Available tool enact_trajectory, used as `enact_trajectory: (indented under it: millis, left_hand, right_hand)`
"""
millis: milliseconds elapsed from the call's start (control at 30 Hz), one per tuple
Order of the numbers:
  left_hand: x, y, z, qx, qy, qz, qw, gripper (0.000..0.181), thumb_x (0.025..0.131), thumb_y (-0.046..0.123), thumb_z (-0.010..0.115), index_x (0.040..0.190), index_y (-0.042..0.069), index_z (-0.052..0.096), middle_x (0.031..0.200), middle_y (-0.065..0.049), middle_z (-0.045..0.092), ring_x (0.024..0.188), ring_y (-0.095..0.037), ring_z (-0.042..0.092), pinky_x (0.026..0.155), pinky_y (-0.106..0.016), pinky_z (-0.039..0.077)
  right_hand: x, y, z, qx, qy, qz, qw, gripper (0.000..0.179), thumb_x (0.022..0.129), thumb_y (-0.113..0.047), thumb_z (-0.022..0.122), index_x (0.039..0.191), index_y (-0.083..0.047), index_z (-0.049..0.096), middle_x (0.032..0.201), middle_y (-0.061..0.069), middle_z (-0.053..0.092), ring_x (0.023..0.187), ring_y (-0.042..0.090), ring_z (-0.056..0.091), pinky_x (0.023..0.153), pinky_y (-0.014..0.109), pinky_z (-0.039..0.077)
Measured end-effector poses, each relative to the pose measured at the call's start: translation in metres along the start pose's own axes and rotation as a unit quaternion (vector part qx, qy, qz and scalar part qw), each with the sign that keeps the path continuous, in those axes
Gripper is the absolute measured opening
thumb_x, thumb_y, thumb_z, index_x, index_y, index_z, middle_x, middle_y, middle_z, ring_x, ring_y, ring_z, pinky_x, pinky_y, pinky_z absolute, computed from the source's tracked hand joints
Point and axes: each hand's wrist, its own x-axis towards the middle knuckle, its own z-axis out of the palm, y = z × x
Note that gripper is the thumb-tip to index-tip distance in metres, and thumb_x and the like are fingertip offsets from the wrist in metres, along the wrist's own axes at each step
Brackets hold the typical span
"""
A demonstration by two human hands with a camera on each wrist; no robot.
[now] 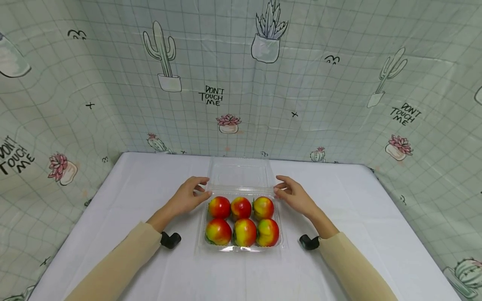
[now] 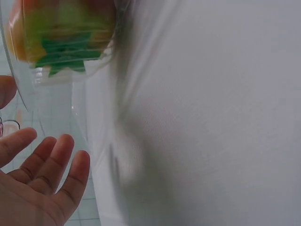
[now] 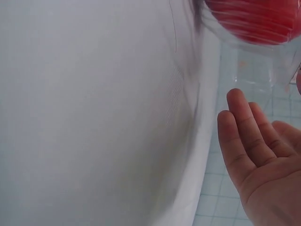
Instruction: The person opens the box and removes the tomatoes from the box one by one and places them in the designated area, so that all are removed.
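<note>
A clear plastic clamshell box (image 1: 201, 240) sits on the white table, its lid (image 1: 241, 173) folded back away from the person. Inside, in two rows, lie several round red-and-yellow fruits (image 1: 244, 232); one fruit (image 2: 70, 33) shows a green star-shaped leaf cap in the left wrist view. My left hand (image 1: 187, 195) is at the box's left back corner, fingers relaxed and apart, thumb right at the edge. On the opposite side, my right hand (image 1: 296, 197) mirrors it near the hinge, with loose fingers close to the plastic. Neither palm holds anything.
A white cloth covers the table (image 1: 241, 278). Behind and beside it hangs a pale green grid curtain (image 1: 241, 75) with cactus drawings. Black wrist-worn devices (image 1: 171, 240) stick out at both sleeve cuffs.
</note>
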Motion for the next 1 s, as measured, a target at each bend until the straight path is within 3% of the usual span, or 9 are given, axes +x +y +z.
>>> enact_trajectory:
  millis: [233, 333, 467, 567, 733, 1000]
  left_hand:
    - [-0.01, 0.005, 0.003, -0.004, 0.005, 0.015, 0.9999, 0.054, 0.092, 0.025, 0.064, 0.135, -0.001, 0.048, 0.126, -0.019, 0.052, 0.105, -0.03, 0.057, 0.09, -0.044, 0.05]
    - [-0.014, 0.005, 0.003, -0.001, 0.009, 0.034, 0.9994, 0.052, 0.091, 0.023, 0.065, 0.134, -0.002, 0.049, 0.125, -0.019, 0.052, 0.104, -0.03, 0.058, 0.089, -0.045, 0.05]
    - [-0.019, 0.005, 0.004, 0.006, 0.018, 0.058, 0.9982, 0.05, 0.091, 0.02, 0.066, 0.132, -0.002, 0.051, 0.123, -0.019, 0.053, 0.103, -0.031, 0.058, 0.088, -0.046, 0.05]
    - [-0.022, 0.008, 0.003, 0.009, 0.022, 0.066, 0.9975, 0.048, 0.09, 0.019, 0.066, 0.132, -0.001, 0.052, 0.124, -0.019, 0.054, 0.103, -0.03, 0.058, 0.088, -0.046, 0.05]
    - [-0.027, 0.015, 0.002, 0.012, 0.025, 0.082, 0.9962, 0.045, 0.09, 0.015, 0.067, 0.13, 0.001, 0.053, 0.123, -0.018, 0.054, 0.105, -0.033, 0.057, 0.089, -0.047, 0.05]
    - [-0.031, 0.029, 0.001, 0.05, 0.015, 0.099, 0.9937, 0.045, 0.09, 0.02, 0.067, 0.129, 0.002, 0.055, 0.122, -0.016, 0.055, 0.106, -0.031, 0.053, 0.091, -0.045, 0.048]
  right_hand:
    - [-0.017, -0.003, 0.002, -0.002, -0.002, -0.015, 0.9999, 0.059, 0.096, -0.029, 0.059, 0.143, -0.001, 0.037, 0.119, 0.017, 0.059, 0.1, 0.025, 0.064, 0.09, 0.041, 0.051]
    - [-0.03, -0.02, 0.004, 0.009, -0.011, -0.014, 0.9998, 0.057, 0.096, -0.022, 0.059, 0.143, 0.001, 0.036, 0.122, 0.023, 0.057, 0.102, 0.029, 0.063, 0.091, 0.043, 0.051]
    - [-0.041, -0.024, 0.008, -0.004, -0.008, -0.014, 0.9999, 0.058, 0.096, -0.023, 0.058, 0.144, -0.002, 0.034, 0.123, 0.02, 0.057, 0.103, 0.027, 0.063, 0.091, 0.042, 0.05]
    - [-0.044, -0.012, 0.013, -0.023, 0.003, -0.016, 0.9996, 0.063, 0.095, -0.032, 0.059, 0.147, -0.008, 0.031, 0.124, 0.012, 0.057, 0.102, 0.021, 0.063, 0.092, 0.042, 0.05]
    - [-0.052, -0.013, 0.016, -0.046, 0.009, -0.015, 0.9988, 0.067, 0.095, -0.034, 0.06, 0.149, -0.011, 0.028, 0.126, 0.01, 0.057, 0.1, 0.017, 0.064, 0.095, 0.047, 0.047]
    - [-0.068, -0.016, 0.016, -0.042, -0.018, -0.015, 0.9989, 0.075, 0.09, -0.037, 0.065, 0.15, -0.015, 0.025, 0.13, 0.011, 0.054, 0.102, 0.02, 0.063, 0.091, 0.044, 0.05]
